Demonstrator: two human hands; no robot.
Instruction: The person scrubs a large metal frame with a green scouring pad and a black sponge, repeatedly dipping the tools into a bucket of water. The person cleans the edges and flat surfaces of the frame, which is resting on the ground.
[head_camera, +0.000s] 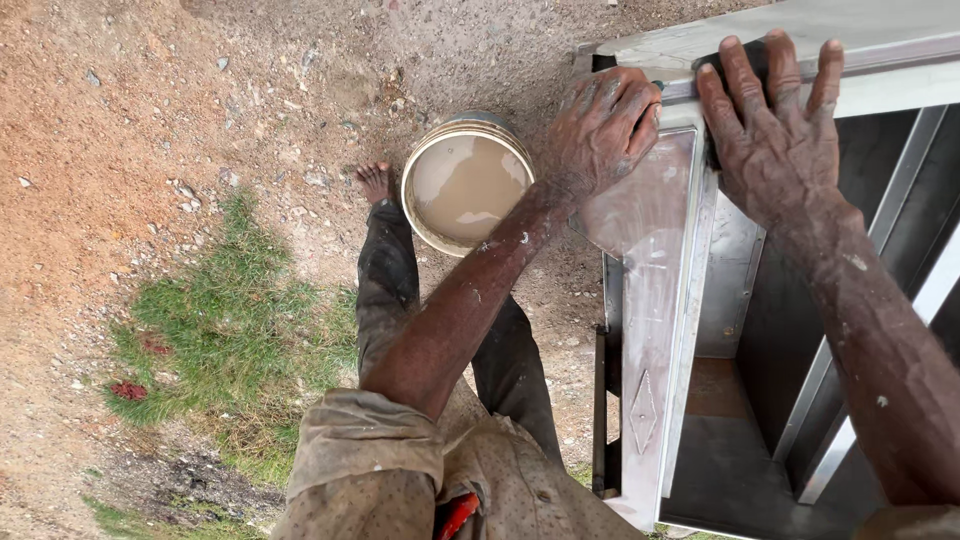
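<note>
A grey metal cabinet frame (655, 330), smeared with pale wet residue, stands at the right. My left hand (600, 130) curls over its near top corner, fingers wrapped on the edge. On the top rail (880, 75), my right hand (775, 130) lies flat with fingers spread, pressing a dark pad (752, 55) that shows only between the fingers. Both forearms are streaked with the same pale residue.
A round bucket (412, 180) of murky beige water sits on the dirt just left of the frame, beside my bare foot (375, 182). A grass patch (240, 330) lies lower left. Stony reddish ground surrounds it. The frame's interior shows shelves and rails (850, 400).
</note>
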